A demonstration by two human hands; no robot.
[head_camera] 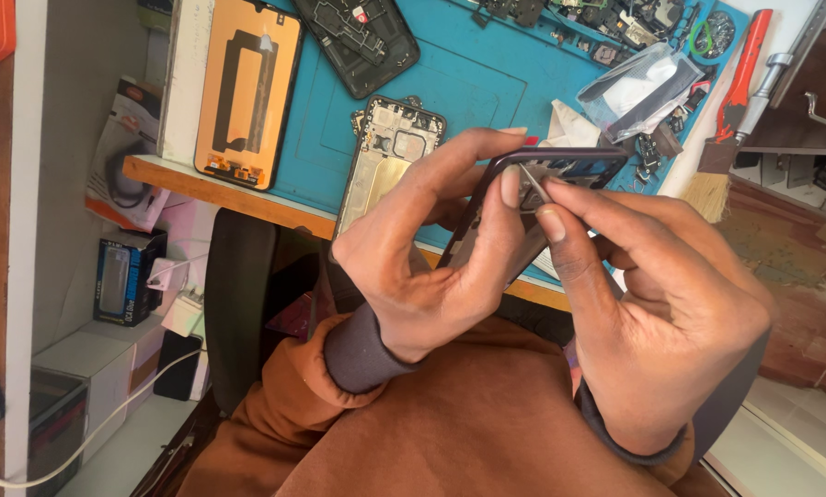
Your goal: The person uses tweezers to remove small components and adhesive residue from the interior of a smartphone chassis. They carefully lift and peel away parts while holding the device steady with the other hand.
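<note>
Above the lap, just off the bench edge: left hand point(431, 267) wrapped around a dark phone frame point(560, 166), thumb pressed on its top corner. Right hand point(671, 313) pinched shut on a thin metal pick point(534, 187), tip touching that same corner. Back on the blue mat point(468, 74): bare phone chassis point(390, 152), orange screen panel point(247, 92), red-handled brush point(730, 110) way off right.
</note>
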